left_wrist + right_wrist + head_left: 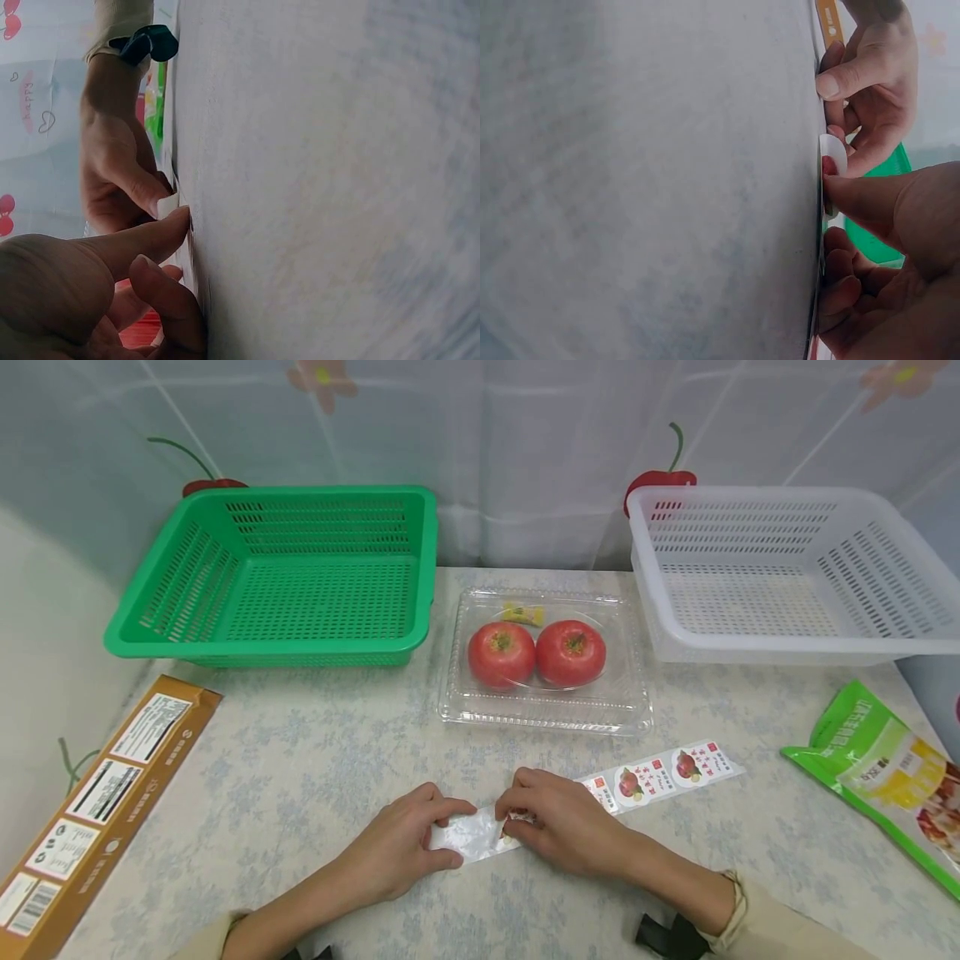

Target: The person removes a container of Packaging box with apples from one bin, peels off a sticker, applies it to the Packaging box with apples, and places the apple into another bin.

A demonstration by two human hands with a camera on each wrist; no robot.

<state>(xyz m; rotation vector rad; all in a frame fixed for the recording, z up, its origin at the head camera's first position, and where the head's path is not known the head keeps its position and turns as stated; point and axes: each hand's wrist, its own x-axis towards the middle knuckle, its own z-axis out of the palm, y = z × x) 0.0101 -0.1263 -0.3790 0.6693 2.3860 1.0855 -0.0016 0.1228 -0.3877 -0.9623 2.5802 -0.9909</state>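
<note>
A strip of round fruit stickers [645, 783] lies slantwise on the table, its left end a bare shiny backing. My left hand [405, 835] holds that end, thumb and index finger at opposite edges. Over the strip's middle, my right hand [566, 827] pinches a round sticker [831, 154], which stands up from the backing in the right wrist view. Part of that sticker is hidden under the fingers. Beyond the hands sits a lidded clear plastic box [546, 716] with two red apples [572, 653] and a small yellow packet [523, 614] showing through it.
A green basket [300, 647] stands at back left and a white basket [795, 646] at back right. Along the left edge lies a long brown carton [112, 806]. A green food bag [892, 768] lies at right. A patterned curtain [525, 443] hangs behind.
</note>
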